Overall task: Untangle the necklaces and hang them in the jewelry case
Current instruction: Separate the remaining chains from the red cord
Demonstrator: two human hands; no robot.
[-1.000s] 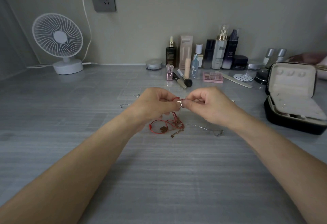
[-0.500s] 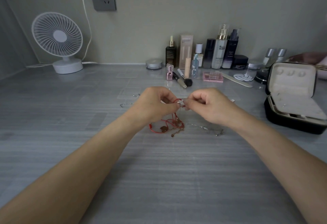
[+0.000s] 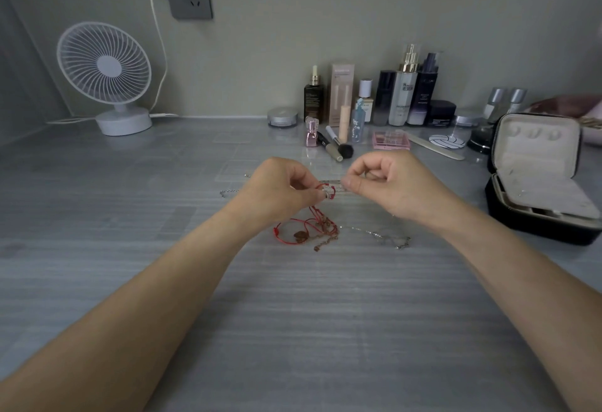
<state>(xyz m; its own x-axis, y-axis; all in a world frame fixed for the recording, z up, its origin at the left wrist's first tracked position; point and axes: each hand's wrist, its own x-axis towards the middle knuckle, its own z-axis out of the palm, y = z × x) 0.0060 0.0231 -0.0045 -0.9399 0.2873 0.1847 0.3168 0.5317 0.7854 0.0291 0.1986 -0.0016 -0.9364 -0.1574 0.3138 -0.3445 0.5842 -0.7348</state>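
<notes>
A grey wood-grain counter (image 3: 293,330) is set against a plain wall (image 3: 325,4), with a white fan (image 3: 104,69) at the far left and a row of cosmetic bottles (image 3: 404,92) along the back. Half a second earlier the two hands were pressed together over one small pale pendant (image 3: 328,190); now they have been drawn apart. The pendant and its red cord are kept pinched in the left hand (image 3: 280,190). The right hand (image 3: 394,186) has been pulled off to the right with its fingers curled and thumb against forefinger. Whether a fine strand is held there cannot be told. The parting is judged to be a pull meant to free one strand, yet the tangle of necklaces (image 3: 321,227) is still bunched on the counter below the hands, red loops mixed with a darker chain. A silver chain (image 3: 378,234) is trailed out to its right. The jewelry case (image 3: 534,230) is stood open at the right edge with its lid (image 3: 537,151) raised. Nothing is seen hung inside the lid, so no necklace is judged stowed yet. The contents of the lower tray are too small to be made out.
</notes>
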